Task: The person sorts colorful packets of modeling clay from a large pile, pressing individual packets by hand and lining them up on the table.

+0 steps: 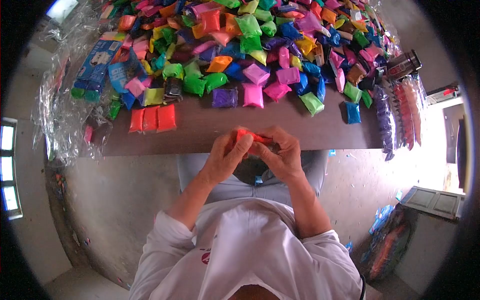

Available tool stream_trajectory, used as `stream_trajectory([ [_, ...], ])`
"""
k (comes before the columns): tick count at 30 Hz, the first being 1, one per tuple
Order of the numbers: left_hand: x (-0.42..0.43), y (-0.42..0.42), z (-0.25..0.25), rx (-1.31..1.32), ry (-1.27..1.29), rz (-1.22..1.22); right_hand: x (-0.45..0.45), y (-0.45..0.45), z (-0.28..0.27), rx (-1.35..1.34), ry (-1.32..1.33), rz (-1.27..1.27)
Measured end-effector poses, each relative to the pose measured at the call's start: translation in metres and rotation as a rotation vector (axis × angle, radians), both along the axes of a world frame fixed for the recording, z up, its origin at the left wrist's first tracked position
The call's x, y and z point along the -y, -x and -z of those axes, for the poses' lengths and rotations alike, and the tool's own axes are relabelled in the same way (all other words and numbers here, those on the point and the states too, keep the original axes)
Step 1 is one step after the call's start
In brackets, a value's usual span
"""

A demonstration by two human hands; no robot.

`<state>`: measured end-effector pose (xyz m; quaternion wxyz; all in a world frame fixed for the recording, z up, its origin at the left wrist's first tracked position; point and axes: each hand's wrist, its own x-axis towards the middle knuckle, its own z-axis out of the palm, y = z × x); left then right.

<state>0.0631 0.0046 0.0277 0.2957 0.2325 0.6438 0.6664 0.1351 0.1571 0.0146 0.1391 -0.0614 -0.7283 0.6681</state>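
A small red packet point(242, 134) is held between both hands at the table's front edge. My left hand point(223, 159) grips its left side, thumb on top. My right hand point(284, 156) pinches the other end, its fingers bent round the packet. The fingers cover much of the packet, so its full shape is hidden. To the left on the table, three red packets point(151, 119) lie side by side in a row. Beyond the hands are a purple packet point(225, 98) and a pink packet point(253, 95), lying apart from both hands.
A large heap of coloured packets point(247, 26) covers the back of the brown table point(295, 131). Clear plastic wrap point(57, 107) hangs over the left edge, near a blue box point(98, 60). A dark jar point(404, 66) and strips of packets point(400, 117) lie at the right.
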Motion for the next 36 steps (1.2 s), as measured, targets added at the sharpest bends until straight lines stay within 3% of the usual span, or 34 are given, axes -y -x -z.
stream_trajectory([
  [3,-0.002,-0.001,-0.006,-0.013,0.079,-0.067,0.005,0.000,-0.004,-0.069,-0.111,0.026],
  [5,-0.004,-0.001,-0.009,-0.026,0.090,-0.097,0.008,-0.003,-0.009,0.091,0.313,0.008],
  [9,-0.005,-0.001,-0.001,-0.180,0.118,-0.185,0.018,-0.006,0.002,0.022,0.291,0.065],
  [17,-0.005,0.001,0.001,-0.181,0.149,-0.242,0.030,-0.006,0.013,0.016,0.497,0.131],
  [23,-0.009,0.001,-0.011,-0.132,0.104,-0.270,0.027,-0.002,-0.009,0.165,0.268,0.041],
  [28,-0.006,0.005,-0.002,-0.321,0.103,-0.288,0.028,-0.006,0.008,0.059,0.368,-0.011],
  [32,-0.003,0.004,-0.006,-0.179,0.111,-0.290,0.024,-0.009,0.005,0.114,0.552,-0.118],
  [33,-0.003,0.003,-0.009,-0.102,0.112,-0.299,0.023,-0.008,0.002,0.113,0.552,-0.127],
  [34,-0.003,0.002,-0.008,-0.106,0.114,-0.310,0.022,-0.008,-0.003,0.078,0.379,-0.086],
  [35,-0.005,0.000,-0.005,-0.264,0.132,-0.364,0.022,-0.006,-0.008,0.041,0.208,-0.048],
  [36,-0.005,-0.001,-0.003,-0.424,0.152,-0.418,0.019,-0.005,-0.015,0.034,0.213,-0.064],
])
